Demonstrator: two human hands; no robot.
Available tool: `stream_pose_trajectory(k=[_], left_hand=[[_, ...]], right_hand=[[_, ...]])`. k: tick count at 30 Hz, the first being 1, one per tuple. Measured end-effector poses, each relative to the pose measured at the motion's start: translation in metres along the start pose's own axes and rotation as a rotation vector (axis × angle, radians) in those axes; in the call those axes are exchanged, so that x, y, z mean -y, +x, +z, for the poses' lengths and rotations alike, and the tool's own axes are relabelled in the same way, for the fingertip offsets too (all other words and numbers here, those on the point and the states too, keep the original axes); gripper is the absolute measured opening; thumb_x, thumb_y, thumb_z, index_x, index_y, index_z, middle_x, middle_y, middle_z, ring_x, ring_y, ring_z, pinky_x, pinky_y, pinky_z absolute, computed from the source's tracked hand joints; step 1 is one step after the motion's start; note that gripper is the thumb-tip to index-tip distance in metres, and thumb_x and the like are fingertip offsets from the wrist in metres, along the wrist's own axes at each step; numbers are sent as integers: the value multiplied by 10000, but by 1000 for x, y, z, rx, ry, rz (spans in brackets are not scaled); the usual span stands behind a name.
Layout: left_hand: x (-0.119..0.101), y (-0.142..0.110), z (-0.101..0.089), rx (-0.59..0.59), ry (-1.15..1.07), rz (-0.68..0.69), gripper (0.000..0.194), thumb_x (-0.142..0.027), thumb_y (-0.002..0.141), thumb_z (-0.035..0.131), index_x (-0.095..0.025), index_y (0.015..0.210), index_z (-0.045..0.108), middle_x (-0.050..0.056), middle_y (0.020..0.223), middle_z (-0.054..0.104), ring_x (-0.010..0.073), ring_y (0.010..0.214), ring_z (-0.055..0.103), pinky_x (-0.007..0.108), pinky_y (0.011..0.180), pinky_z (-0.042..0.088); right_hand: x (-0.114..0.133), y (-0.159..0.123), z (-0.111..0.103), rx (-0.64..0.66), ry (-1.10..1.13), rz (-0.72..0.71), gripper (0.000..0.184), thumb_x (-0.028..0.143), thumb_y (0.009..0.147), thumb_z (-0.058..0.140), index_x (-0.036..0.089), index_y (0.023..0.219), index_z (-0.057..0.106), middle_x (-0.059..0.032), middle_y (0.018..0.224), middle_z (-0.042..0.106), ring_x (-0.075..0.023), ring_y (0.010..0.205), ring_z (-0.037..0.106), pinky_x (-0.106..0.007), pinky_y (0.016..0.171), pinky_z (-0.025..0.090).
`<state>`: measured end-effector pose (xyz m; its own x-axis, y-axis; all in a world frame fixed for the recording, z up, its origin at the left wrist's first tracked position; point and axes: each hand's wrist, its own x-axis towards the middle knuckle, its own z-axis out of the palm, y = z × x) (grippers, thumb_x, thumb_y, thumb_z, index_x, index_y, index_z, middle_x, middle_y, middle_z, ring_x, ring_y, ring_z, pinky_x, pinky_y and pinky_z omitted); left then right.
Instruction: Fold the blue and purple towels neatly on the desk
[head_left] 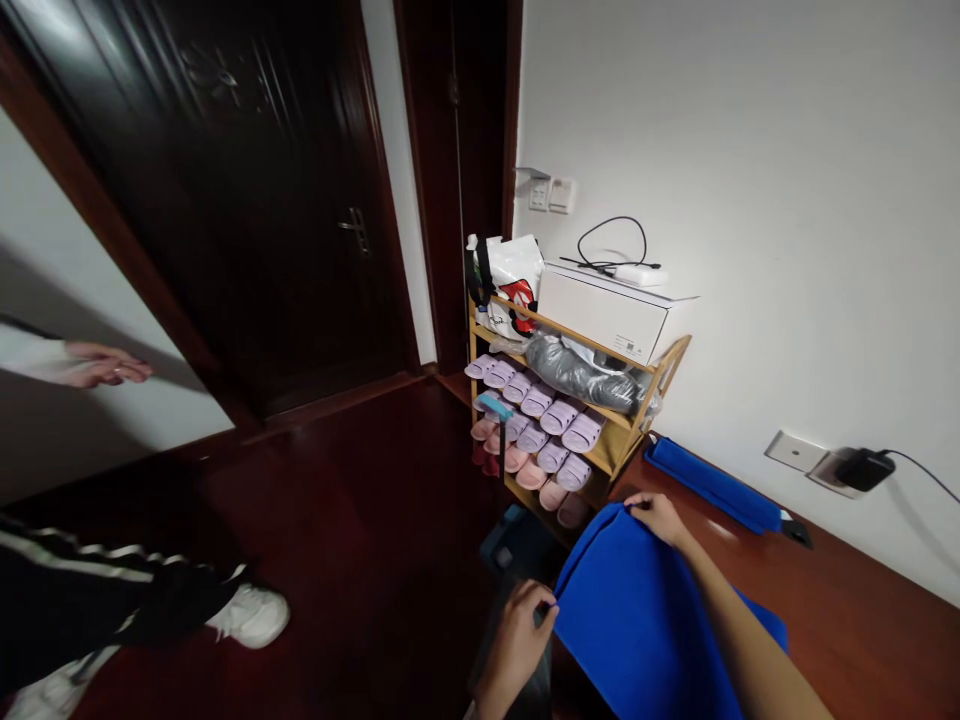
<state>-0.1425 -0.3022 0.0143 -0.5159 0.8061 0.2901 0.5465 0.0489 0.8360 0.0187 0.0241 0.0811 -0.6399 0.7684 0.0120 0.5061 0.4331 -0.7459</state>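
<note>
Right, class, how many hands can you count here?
3: left hand and right hand holding the blue cloth; another person's hand at the picture's left. Others may be hidden.

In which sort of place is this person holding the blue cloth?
It is probably the entrance area of a home: a dark door with a handle, a shoe rack filled with slippers, and a wooden tabletop beside it.
</note>
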Motion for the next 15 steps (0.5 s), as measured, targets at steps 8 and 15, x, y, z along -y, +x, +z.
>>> stream_pose_trajectory(k=[8,15], left_hand=[[-53,31,-28,-97,-188,-14,211,-405,921,709,-235,804,753,61,912,820,213,876,777,340,839,632],[-183,98,-51,6,-530,135,307,-502,799,853,-209,874,802,68,933,846,234,890,799,349,849,649]], right_hand=[[17,-107,-108,-280,257,-32,532,710,663,829,260,939,895,-129,1176,836,-378,1176,748,-508,1095,576],[47,-280,-210,-733,202,-63,524,740,618,907,281,868,880,-115,1030,838,-331,983,782,-477,933,672]])
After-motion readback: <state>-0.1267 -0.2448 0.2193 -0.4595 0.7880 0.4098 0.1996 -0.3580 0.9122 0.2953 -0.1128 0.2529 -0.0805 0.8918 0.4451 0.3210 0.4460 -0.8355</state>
